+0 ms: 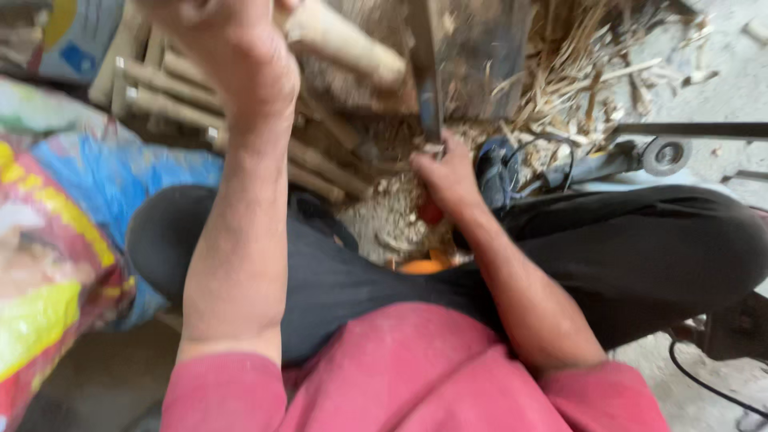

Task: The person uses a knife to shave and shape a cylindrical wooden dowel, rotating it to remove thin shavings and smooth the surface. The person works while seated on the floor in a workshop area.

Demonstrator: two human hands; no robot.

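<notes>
The person sits on the floor point(720, 64) with legs in dark trousers point(640, 256) spread apart and wears a red shirt point(416, 376). The left hand point(236, 48) is raised at the top of the view and its grip closes around a pale wooden stick point(352, 48), which points to the right above a pile of similar sticks point(176, 96). The right hand point(448, 180) is lower, between the knees, and its grip holds a tool with a red handle point(430, 212); the blade is hidden. Wood shavings point(392, 216) lie under this hand. An angle grinder point(632, 156) rests near the right knee, and coloured sacks point(56, 224) lie at the left.
</notes>
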